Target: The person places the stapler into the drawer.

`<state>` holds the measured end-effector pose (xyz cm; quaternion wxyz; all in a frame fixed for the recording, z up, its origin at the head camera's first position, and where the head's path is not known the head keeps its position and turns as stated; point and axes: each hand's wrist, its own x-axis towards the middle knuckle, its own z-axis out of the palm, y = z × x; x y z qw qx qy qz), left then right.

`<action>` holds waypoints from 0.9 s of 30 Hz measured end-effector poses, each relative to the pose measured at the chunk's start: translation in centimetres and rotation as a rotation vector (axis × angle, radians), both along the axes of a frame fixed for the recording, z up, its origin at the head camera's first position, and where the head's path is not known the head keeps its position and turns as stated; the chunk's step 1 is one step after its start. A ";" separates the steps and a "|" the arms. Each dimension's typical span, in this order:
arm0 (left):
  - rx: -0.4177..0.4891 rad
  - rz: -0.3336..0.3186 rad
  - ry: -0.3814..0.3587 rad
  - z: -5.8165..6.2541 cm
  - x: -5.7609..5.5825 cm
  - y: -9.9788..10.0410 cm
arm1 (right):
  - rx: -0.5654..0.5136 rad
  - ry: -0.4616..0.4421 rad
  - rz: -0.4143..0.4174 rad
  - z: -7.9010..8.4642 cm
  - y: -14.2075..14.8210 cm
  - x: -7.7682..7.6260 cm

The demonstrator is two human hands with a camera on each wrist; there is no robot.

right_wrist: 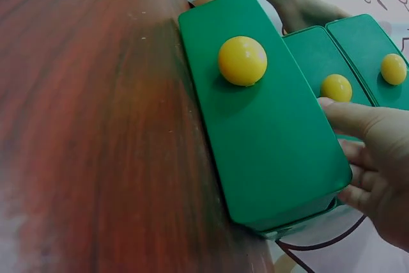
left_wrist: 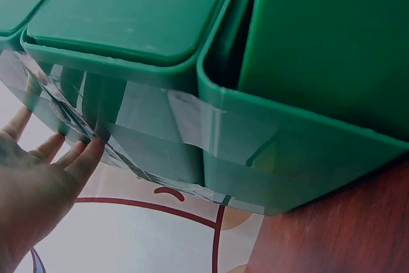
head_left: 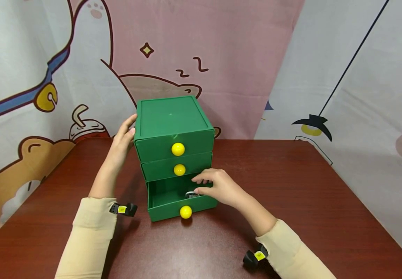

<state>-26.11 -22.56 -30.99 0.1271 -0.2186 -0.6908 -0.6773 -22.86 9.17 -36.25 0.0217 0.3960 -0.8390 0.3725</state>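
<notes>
A green three-drawer cabinet (head_left: pixel 173 120) stands on the table, its bottom drawer (head_left: pixel 162 211) pulled out and the upper two closed. Each drawer front carries a yellow ball knob (head_left: pixel 186 212). My left hand (head_left: pixel 118 145) rests its extended fingers (left_wrist: pixel 89 158) against the cabinet's left side, which bears clear tape. At the right part of the pulled-out drawer is my right hand (head_left: pixel 220 186), thumb and fingers apart over the opening. Just below the thumb tip, inside the drawer, lies a small dark thing with a whitish rim (head_left: pixel 190 194), partly hidden.
The reddish-brown wooden table (head_left: pixel 291 186) extends on both sides of the cabinet. Behind it hangs a cartoon-printed curtain (head_left: pixel 249 58). A black strapped device with a yellow mark sits on each wrist, the right one (head_left: pixel 255 256) low over the table.
</notes>
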 end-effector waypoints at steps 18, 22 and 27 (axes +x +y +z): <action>-0.006 0.011 -0.004 0.2 0.2 0.1 | 0.002 0.240 0.122 0.3 -0.2 3.5; -0.011 0.017 -0.005 0.2 0.3 0.2 | 0.063 0.229 0.138 0.1 -0.5 3.8; -0.011 0.024 -0.005 0.2 0.3 0.3 | 0.124 0.191 0.141 -0.2 -0.8 3.9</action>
